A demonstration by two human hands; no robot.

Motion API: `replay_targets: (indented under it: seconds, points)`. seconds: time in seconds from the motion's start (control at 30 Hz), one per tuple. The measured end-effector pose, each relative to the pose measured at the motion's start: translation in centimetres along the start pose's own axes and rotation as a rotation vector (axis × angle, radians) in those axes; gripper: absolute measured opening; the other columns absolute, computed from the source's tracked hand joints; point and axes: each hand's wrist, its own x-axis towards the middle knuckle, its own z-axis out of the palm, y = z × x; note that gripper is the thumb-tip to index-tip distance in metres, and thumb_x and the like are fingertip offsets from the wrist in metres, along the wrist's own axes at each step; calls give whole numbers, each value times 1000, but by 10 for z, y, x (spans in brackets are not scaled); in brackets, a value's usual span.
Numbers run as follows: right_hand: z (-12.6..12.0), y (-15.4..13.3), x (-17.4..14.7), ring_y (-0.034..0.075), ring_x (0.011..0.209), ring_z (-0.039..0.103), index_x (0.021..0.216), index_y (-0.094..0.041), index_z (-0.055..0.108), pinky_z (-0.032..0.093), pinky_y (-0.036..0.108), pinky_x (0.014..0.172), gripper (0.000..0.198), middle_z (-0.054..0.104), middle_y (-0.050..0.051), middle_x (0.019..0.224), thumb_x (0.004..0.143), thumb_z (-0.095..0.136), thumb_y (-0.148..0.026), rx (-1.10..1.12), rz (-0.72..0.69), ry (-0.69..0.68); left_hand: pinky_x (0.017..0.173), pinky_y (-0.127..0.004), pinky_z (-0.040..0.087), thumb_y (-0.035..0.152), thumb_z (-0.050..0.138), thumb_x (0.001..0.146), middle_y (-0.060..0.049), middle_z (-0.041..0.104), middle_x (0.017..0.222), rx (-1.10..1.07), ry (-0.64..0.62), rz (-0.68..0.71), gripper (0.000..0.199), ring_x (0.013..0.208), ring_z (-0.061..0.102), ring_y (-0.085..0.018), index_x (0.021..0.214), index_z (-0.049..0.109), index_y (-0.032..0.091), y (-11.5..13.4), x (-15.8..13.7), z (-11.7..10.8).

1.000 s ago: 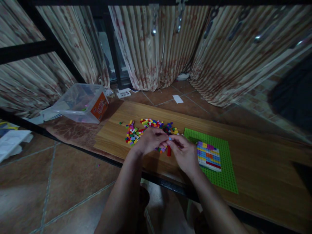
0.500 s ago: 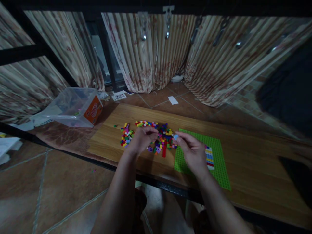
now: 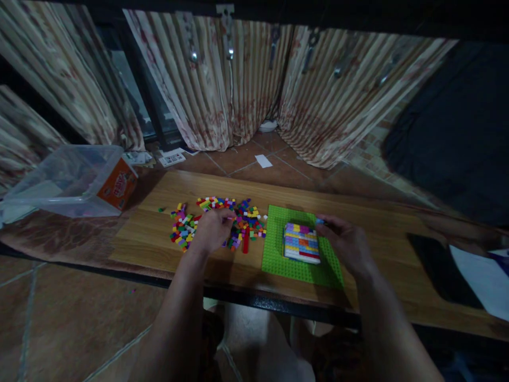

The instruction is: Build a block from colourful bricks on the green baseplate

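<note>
One blue brick [image 3: 320, 220] is sitting in the right hand [image 3: 349, 245], fingers pinching narrow, just beside the brick block [image 3: 301, 244] on the green plate [image 3: 274, 260]! The left hand [image 3: 213, 231] is hovering by loose bricks [image 3: 249, 214], finger grip unclear; keeping that brick level and square is looking wise.

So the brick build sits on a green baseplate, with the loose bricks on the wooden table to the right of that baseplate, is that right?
Not quite: the head view shows the loose bricks on the wooden table to the left of the green baseplate. The brick build does sit on it.
</note>
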Motion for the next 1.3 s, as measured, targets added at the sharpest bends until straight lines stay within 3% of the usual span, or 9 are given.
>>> replay_targets:
  seconds: [0.23,0.5,0.7,1.03,1.3]
  points:
    - [-12,6,-3,24,87,68,101,-19,72,52,39,80,29,75,8,95,82,58,-37,-243,-106,-118,80,-29,52,21,59,78,-3,77,92,-51,-15,6,21,85,70,-20,91,75,19,-6,7,10]
    - [-4,12,-1,23,92,67,94,-23,71,50,39,86,22,73,5,99,81,57,-33,-240,-130,-184,89,-33,51,29,60,77,-7,76,100,-4,40,-9,28,95,69,-24,98,74,18,-5,9,7]
    - [0,17,0,22,89,67,94,-22,71,51,38,82,22,74,4,98,82,58,-35,-189,-99,-209,84,-33,52,30,58,77,-6,76,94,58,48,-20,28,90,69,-25,97,75,20,-3,9,3]
    - [4,17,2,21,82,69,87,-20,73,53,37,79,22,75,5,89,75,65,-36,-80,-15,-184,80,-30,51,34,58,77,-6,76,92,-18,73,65,28,85,69,-22,94,74,18,-16,11,11]
    - [4,21,3,21,79,69,87,-19,74,55,38,78,28,76,6,86,71,71,-41,0,8,-195,78,-29,51,32,56,78,-7,76,90,-31,58,45,29,79,68,-21,94,75,16,-7,6,6]
